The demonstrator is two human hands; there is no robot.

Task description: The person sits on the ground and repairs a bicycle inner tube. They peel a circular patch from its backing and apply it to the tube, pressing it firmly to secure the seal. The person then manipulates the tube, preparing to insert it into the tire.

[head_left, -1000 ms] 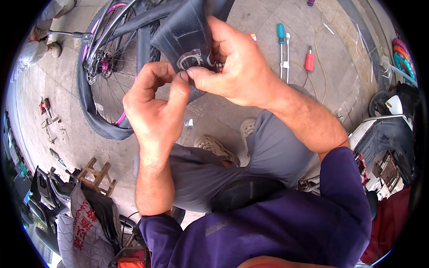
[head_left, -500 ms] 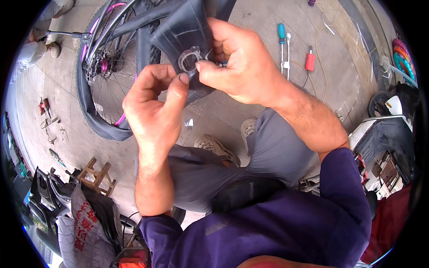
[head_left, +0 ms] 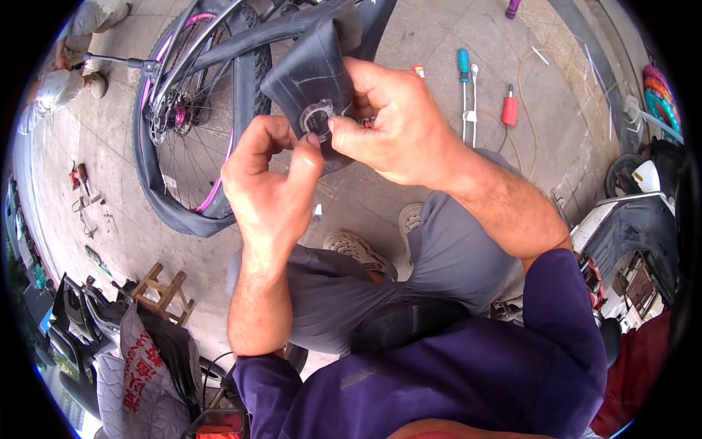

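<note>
A flattened black bicycle inner tube [head_left: 303, 73] is stretched between my hands. On it sits a round dark patch [head_left: 316, 119] with a pale, clear-looking border. My left hand [head_left: 272, 172] pinches the tube at the patch's lower left, its thumb tip at the border and its other fingers curled behind. Along the right edge my right hand [head_left: 406, 121] grips the tube, thumb by the patch and fingers partly hidden. A small object shows behind my right thumb, too covered to name.
A bicycle wheel [head_left: 191, 110] with a pink rim is at the upper left. On the ground at right lie a teal-handled screwdriver [head_left: 463, 69], a wrench [head_left: 474, 95] and a red-handled tool [head_left: 510, 110]. A wooden stool [head_left: 164, 294] stands lower left; another person's leg [head_left: 93, 77] shows far left.
Both hands and the tube sit slightly lower and further right in the picture; the surroundings have shifted too. My right thumb has drawn slightly away from my left thumb.
</note>
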